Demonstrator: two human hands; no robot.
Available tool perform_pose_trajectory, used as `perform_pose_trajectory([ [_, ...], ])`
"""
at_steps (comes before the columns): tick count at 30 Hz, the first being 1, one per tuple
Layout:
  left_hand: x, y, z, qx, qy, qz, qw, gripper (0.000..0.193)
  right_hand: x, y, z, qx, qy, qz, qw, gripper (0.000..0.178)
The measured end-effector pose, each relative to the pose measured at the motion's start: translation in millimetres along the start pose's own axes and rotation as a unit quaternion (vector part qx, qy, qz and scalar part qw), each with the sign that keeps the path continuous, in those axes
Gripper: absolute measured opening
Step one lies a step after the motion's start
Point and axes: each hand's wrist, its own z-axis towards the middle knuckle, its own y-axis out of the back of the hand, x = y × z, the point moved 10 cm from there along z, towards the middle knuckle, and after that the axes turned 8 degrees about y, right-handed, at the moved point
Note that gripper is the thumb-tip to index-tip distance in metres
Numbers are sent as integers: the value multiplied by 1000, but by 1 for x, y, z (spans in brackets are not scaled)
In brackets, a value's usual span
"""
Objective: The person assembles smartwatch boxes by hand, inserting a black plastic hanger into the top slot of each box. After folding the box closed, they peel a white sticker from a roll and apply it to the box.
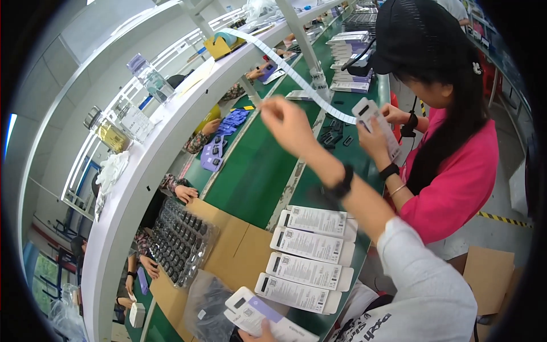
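Low in the view, my left hand [261, 335] grips a flat white box with a lilac band [263, 317], tilted, its flap end toward the bench. My right arm stretches up over the bench. In mid-air, my right hand [289, 126] has its thumb and fingers pinched together; whatever is between them is too small or blurred to name. A strip of white labels [302, 82] hangs from a roll [225, 39] on the shelf, just beyond that hand. Several similar white boxes [310, 256] lie in an overlapping row between my arms.
Small black parts [333, 137] lie on the green bench [250, 171]. A co-worker in pink [456, 165] holds a white box [379, 125] at right. Cardboard [236, 251], a clear tray of black devices [179, 239] and a plastic bag [211, 308] are left. A white shelf [151, 142] arches overhead.
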Motion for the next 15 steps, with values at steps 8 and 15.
perform_pose_trajectory([
  [8, 23, -18, -24, -59, -123, 57, 989, 70, -148, 22, 159, 17, 39, -322, 946, 32],
  [15, -15, -29, -42, -53, -324, 252, 910, 54, -178, -10, 207, 101, -34, -54, 993, 49],
])
